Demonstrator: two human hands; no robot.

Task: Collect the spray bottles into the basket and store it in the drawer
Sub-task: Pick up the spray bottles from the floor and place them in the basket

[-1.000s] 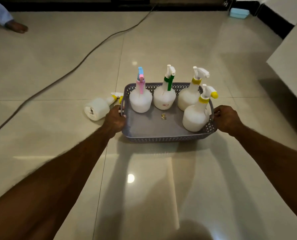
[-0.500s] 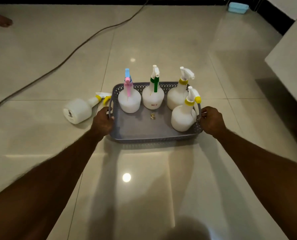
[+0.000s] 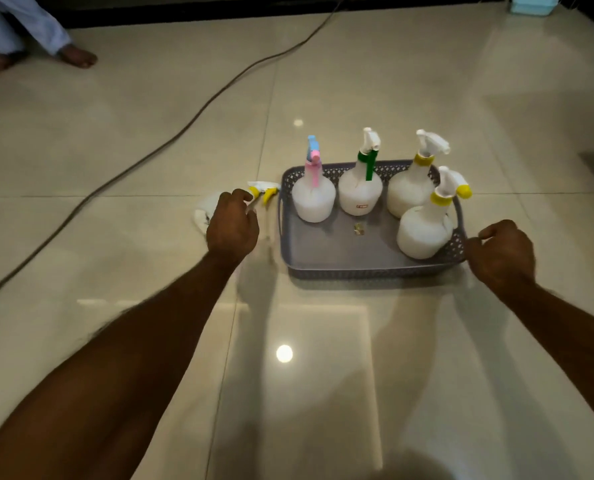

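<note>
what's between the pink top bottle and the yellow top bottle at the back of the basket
The green-trigger bottle stands between the pink-top bottle and the back yellow-collar bottle, seen in the head view.

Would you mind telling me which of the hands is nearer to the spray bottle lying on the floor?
Left. The left hand is right over the fallen bottle, reaching for its neck. The right hand is beyond the basket, by its right end.

head view, forward and down, floor [image 3: 323,393]
</note>
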